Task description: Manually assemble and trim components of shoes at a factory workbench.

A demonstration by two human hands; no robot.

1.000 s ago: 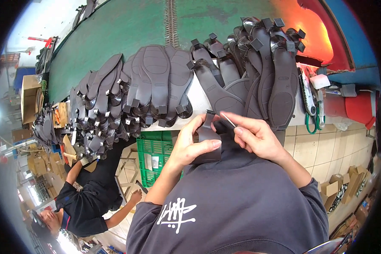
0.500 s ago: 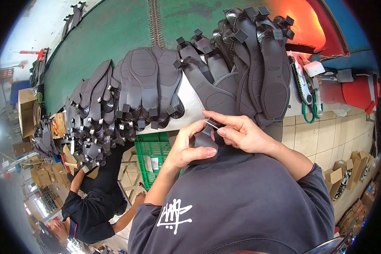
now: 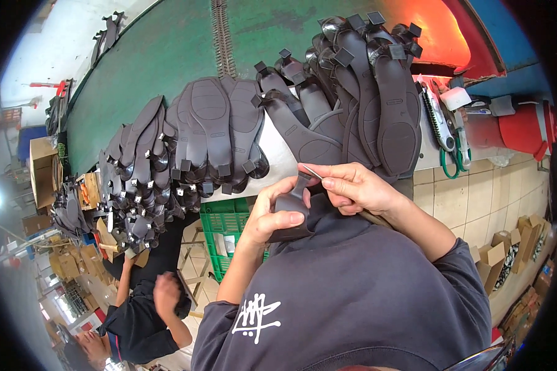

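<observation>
My left hand grips a dark shoe sole held in front of my chest, thumb across its face. My right hand pinches a thin light strip or tool at the sole's narrow upper end. Both hands are just below the edge of a green work table. On that table lie rows of dark shoe soles, with a second heap of heeled soles above my right hand.
A green plastic crate stands under the table. Scissors with green handles and a red container sit at the right. Another person in dark clothes works at lower left. Cardboard boxes line the tiled floor.
The view has shifted, so the soles on the table sit higher and farther left. My hands stay together on the sole, and the right hand has moved up to its narrow end.
</observation>
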